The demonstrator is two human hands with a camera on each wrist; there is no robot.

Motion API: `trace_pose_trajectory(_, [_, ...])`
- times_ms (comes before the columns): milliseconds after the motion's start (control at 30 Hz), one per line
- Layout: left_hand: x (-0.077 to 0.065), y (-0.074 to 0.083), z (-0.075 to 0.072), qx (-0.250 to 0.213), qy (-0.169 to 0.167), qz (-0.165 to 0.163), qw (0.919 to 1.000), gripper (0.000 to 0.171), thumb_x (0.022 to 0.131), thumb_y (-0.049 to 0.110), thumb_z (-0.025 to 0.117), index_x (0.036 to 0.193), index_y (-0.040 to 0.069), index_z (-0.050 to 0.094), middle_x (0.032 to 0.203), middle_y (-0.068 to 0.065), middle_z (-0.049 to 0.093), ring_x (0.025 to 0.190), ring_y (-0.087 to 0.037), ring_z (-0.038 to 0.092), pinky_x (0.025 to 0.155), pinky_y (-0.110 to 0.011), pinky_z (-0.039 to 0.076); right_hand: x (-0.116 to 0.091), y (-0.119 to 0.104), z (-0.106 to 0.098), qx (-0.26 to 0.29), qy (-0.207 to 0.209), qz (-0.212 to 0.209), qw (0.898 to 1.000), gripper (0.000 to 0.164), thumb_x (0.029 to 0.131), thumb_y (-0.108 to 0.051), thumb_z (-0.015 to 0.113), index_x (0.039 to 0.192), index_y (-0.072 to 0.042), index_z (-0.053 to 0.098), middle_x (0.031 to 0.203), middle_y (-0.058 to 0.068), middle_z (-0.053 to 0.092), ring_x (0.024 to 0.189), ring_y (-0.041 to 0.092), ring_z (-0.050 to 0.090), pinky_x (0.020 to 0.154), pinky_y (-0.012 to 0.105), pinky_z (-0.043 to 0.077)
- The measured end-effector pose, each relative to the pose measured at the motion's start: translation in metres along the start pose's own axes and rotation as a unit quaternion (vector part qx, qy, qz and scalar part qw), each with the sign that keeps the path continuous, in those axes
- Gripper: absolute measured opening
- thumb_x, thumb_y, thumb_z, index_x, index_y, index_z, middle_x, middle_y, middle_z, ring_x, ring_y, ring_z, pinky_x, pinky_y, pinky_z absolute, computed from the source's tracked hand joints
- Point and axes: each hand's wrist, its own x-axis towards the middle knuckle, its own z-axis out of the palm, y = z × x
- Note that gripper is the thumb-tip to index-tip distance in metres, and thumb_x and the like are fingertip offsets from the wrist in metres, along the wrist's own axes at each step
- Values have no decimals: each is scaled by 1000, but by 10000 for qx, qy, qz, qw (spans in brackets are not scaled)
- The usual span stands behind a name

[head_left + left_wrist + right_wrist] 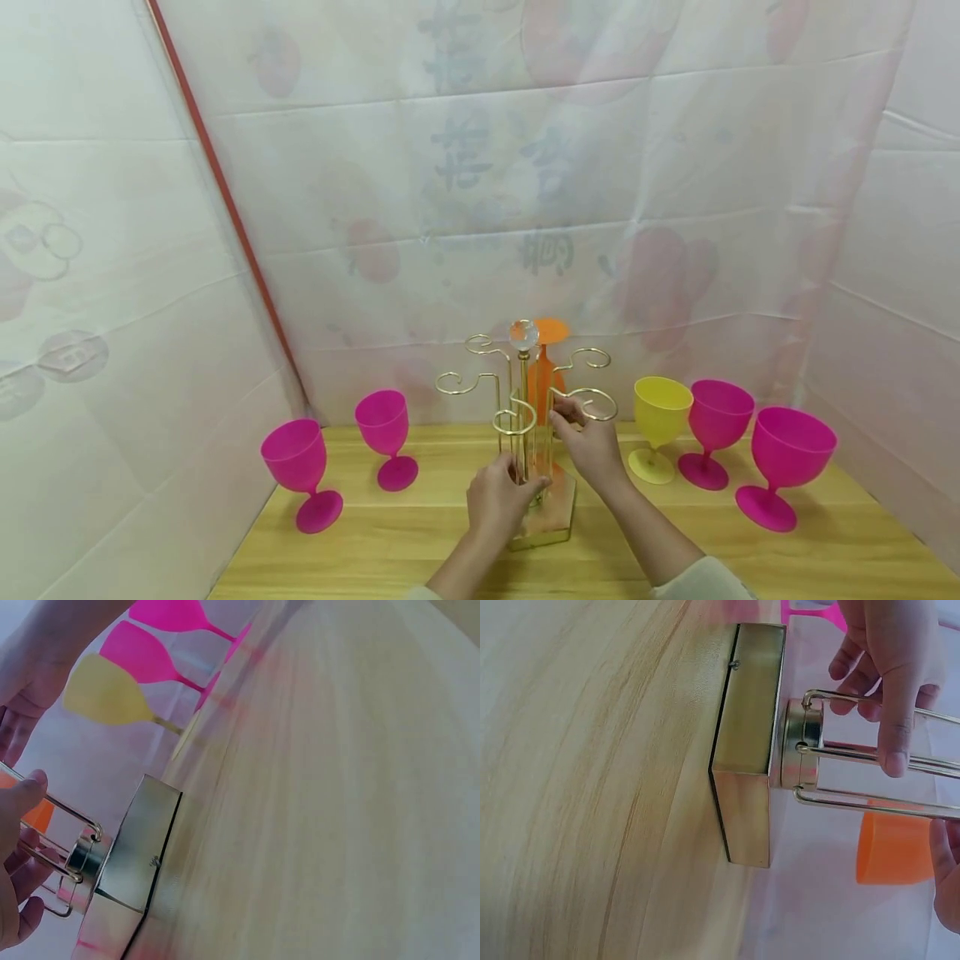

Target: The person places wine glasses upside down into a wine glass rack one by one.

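A gold wire goblet rack (pixel 546 517) with curled arms and a clear ball on top stands upright on its hexagonal base. Low on its near side, my left hand (pixel 495 504) grips the thin upright rods, thumb and fingers on either side in the right wrist view. Higher up on the right, my right hand (pixel 588 442) pinches a rod with thumb and forefinger. Behind the rods an orange goblet (pixel 552 332) hangs upside down, foot uppermost; its bowl (pixel 892 844) shows beside the right fingertips in the right wrist view.
Two pink goblets, one nearer (pixel 296 457) and one farther (pixel 382 423), stand upright at left. To the right stand a yellow goblet (pixel 662 412) and two more pink goblets (pixel 720 417). Light printed sheets (pixel 480 192) wall in the wooden table (pixel 360 554) at the back and sides.
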Motion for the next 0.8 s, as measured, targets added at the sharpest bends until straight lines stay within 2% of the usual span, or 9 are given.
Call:
trace_pose_trajectory(167, [-3,-2,-2,-180,-98,117,9997,38,74,42,83,70,19,54,59,14,46,48,1,37,43,-18,31,-1,0,1,-53,-39,99,9999,22,93,0,64,113,8,65,102,20,67,97,32,68,76,41,60])
trace_pose_trajectory(267, [-2,-1,-10,-258,-106,257,9993,34,77,41,82,72,19,57,60,14,50,50,2,40,45,-17,35,-2,0,1,-99,-59,68,9999,23,93,-1,63,115,8,65,101,20,66,97,33,68,76,42,59])
trace_pose_trajectory(367, [1,4,-21,-408,57,330,9986,31,78,42,81,77,19,61,64,13,57,55,3,48,50,-17,41,-2,-2,0,-137,-65,26,9999,24,93,0,63,116,9,64,100,19,66,95,32,68,76,42,60])
trace_pose_trajectory(433, [4,8,-31,-568,297,287,9975,31,77,44,81,82,19,63,69,12,61,61,1,53,55,-18,44,-2,-2,0,-161,-82,11,9998,25,93,1,63,116,10,63,100,19,66,94,32,67,75,41,60])
trace_pose_trajectory(533, [12,14,-45,-977,747,396,9916,33,77,40,83,91,18,63,81,6,65,75,-6,59,62,-22,49,-2,1,0,-132,-104,-3,9999,26,93,2,63,116,12,62,100,21,66,93,35,67,75,41,60])
trace_pose_trajectory(633, [22,22,-57,-1430,1008,774,9815,41,77,29,84,109,15,63,101,0,65,91,-16,61,72,-31,55,1,14,2,-78,-66,31,9999,26,92,2,63,116,12,62,101,22,66,94,37,67,76,42,59])
trace_pose_trajectory(700, [28,28,-64,-1694,940,1065,9753,52,77,21,84,123,12,60,116,-2,62,104,-21,59,80,-37,58,3,24,3,-68,-11,50,10000,26,93,0,64,116,10,63,102,21,67,95,35,67,76,41,59])
trace_pose_trajectory(800, [35,37,-71,-1963,712,1213,9704,65,78,19,84,135,12,54,129,-5,57,115,-23,57,88,-37,57,6,38,5,-95,73,56,9999,24,92,-4,66,115,4,66,102,16,68,93,25,68,75,36,60])
